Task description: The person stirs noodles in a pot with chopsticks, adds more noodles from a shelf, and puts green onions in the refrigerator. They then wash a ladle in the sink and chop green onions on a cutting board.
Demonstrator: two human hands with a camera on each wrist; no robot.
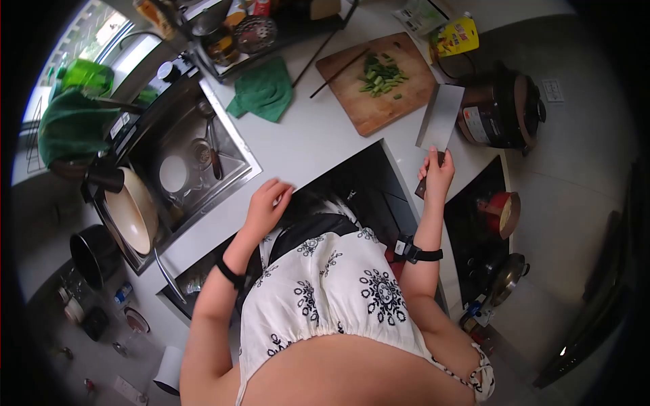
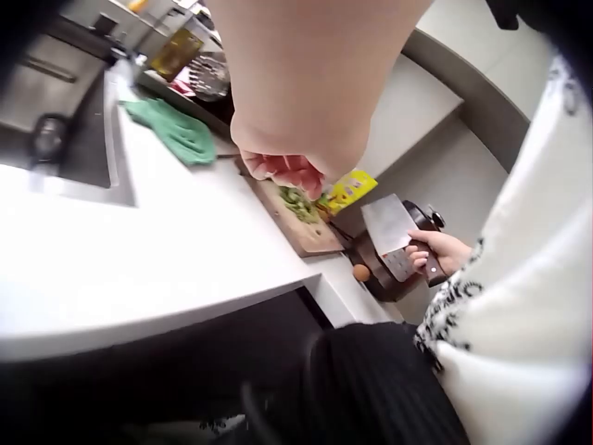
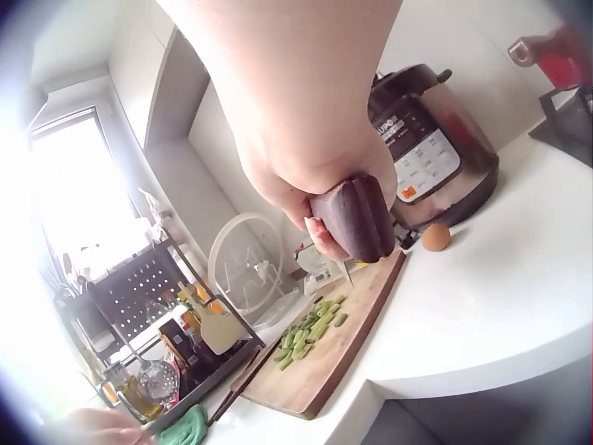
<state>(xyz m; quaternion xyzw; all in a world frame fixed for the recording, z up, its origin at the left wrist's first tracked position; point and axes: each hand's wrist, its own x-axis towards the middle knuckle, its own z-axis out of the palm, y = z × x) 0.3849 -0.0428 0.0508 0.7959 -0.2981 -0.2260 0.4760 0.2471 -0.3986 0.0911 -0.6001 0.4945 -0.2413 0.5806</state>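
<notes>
A person's right hand (image 1: pixel 437 174) clenches its fingers round the dark handle of a cleaver (image 1: pixel 440 118), raised just beside the cutting board (image 1: pixel 376 81) bearing chopped greens (image 1: pixel 381 76); the left hand (image 1: pixel 265 203) hovers relaxed over the white tabletop (image 1: pixel 318 145).

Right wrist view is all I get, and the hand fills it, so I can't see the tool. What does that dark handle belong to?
Observer: A cleaver; the right hand grips its handle, blade raised over the counter edge.
Operator: And the other hand?
Observer: The left hand hovers over the white counter, fingers relaxed, holding nothing.
Operator: Anything on the board besides the greens?
Observer: Dark chopsticks lie across the cutting board beside the chopped greens.
</notes>
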